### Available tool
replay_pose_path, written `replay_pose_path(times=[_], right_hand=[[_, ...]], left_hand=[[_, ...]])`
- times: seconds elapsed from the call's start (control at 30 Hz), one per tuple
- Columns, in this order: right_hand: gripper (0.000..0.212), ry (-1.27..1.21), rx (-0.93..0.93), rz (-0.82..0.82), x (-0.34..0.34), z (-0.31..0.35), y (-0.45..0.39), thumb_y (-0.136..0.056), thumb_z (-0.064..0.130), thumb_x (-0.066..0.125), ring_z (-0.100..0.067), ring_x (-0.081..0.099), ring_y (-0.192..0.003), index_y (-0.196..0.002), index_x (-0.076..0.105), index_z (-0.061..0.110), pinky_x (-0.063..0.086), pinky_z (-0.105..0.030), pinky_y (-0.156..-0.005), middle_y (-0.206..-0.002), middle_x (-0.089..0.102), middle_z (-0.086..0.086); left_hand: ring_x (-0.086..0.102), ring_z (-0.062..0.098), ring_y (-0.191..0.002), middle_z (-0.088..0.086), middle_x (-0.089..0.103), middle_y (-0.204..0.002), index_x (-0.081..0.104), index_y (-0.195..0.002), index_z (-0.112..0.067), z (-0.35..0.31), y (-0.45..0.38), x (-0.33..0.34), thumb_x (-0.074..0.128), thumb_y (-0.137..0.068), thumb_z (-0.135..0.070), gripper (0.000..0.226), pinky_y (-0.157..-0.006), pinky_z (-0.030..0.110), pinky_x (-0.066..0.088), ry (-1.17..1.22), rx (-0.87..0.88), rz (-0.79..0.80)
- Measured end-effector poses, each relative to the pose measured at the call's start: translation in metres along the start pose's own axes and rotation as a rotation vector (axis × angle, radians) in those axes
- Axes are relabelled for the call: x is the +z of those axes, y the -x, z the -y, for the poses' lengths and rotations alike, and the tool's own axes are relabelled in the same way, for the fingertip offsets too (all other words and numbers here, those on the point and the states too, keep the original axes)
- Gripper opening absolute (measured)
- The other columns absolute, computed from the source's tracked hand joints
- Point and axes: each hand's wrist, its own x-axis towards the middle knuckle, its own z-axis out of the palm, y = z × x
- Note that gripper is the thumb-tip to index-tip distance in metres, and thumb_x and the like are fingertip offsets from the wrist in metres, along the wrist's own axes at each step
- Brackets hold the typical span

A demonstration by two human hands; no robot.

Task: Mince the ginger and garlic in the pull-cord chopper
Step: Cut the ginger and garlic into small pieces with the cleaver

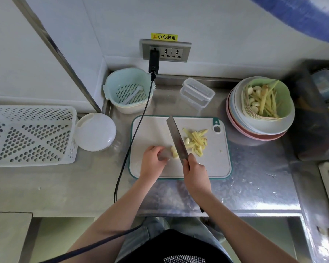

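Prep stage: right hand [195, 172] grips knife [177, 138] over garlic [174, 152] on board [213, 168]; left hand [153, 160], fingers curled, steadies it. Ginger [197, 141] cut; chopper [95, 131] unloaded, no pulls yet.

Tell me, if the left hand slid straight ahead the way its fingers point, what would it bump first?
Probably the garlic, just past the left hand fingertips on the board. Right behind it is the knife in the right hand. Depth is hard to judge.

A yellow warning sticker [164, 37] on the wall, just above the socket panel [165, 51], reads "小心触电" beside a small red hazard triangle
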Motion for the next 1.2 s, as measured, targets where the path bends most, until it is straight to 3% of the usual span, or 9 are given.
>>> replay_pose_path(times=[0.17, 0.43, 0.6, 0.77, 0.9, 1.2], right_hand=[[0.017, 0.025, 0.022, 0.021, 0.005, 0.002, -0.001, -0.102, 0.032, 0.029, -0.030, 0.054, -0.060, -0.092, 0.032, 0.020, 0.042, -0.033, -0.051, -0.069, 0.055, -0.007], [0.015, 0.143, -0.008, 0.088, 0.014, 0.003, 0.002, -0.103, 0.027, 0.030, -0.033, 0.057, -0.070, -0.099, 0.037, 0.014, 0.045, -0.037, -0.058, -0.079, 0.060, -0.013], [0.015, 0.055, -0.012, 0.037, 0.015, -0.002, 0.010, -0.103, 0.029, 0.030, -0.031, 0.055, -0.062, -0.095, 0.034, 0.017, 0.046, -0.037, -0.056, -0.071, 0.057, -0.010], [0.021, -0.091, -0.002, -0.104, 0.000, -0.005, 0.001, -0.102, 0.030, 0.033, -0.035, 0.054, -0.058, -0.089, 0.037, 0.014, 0.046, -0.040, -0.051, -0.063, 0.055, -0.010], [0.021, -0.082, 0.004, -0.087, -0.006, -0.007, -0.004, -0.102, 0.031, 0.033, -0.031, 0.055, -0.059, -0.089, 0.039, 0.014, 0.046, -0.038, -0.053, -0.066, 0.056, -0.008], [0.018, -0.026, 0.018, -0.003, 0.007, 0.001, -0.003, -0.102, 0.031, 0.030, -0.034, 0.056, -0.064, -0.091, 0.034, 0.018, 0.046, -0.039, -0.055, -0.069, 0.056, -0.011]], left_hand=[[0.059, 0.019, -0.083, 0.007, 0.063, -0.093, 0.070, -0.103, -0.008, -0.002, 0.002, 0.000, 0.075, -0.073, -0.008, 0.031, -0.071, 0.011, 0.034, 0.001, 0.018, -0.013], [0.060, 0.018, -0.090, 0.007, 0.065, -0.098, 0.070, -0.106, -0.008, -0.001, 0.001, -0.002, 0.072, -0.077, -0.009, 0.029, -0.079, 0.009, 0.035, 0.001, 0.059, 0.012], [0.057, 0.010, -0.085, 0.004, 0.063, -0.101, 0.069, -0.106, -0.009, 0.003, 0.002, -0.004, 0.067, -0.079, -0.001, 0.028, -0.079, 0.005, 0.035, 0.001, 0.038, 0.007], [0.061, 0.020, -0.093, 0.006, 0.068, -0.099, 0.071, -0.107, -0.010, -0.001, 0.000, 0.001, 0.065, -0.079, -0.005, 0.029, -0.084, 0.019, 0.043, -0.044, 0.095, 0.025], [0.060, 0.020, -0.093, 0.003, 0.069, -0.096, 0.072, -0.106, -0.016, -0.005, -0.001, 0.006, 0.066, -0.080, -0.012, 0.027, -0.085, 0.030, 0.048, -0.055, 0.125, 0.050], [0.061, 0.019, -0.085, 0.006, 0.064, -0.093, 0.069, -0.097, -0.007, 0.001, -0.001, 0.002, 0.063, -0.077, 0.000, 0.022, -0.078, 0.025, 0.049, -0.033, 0.070, 0.003]])
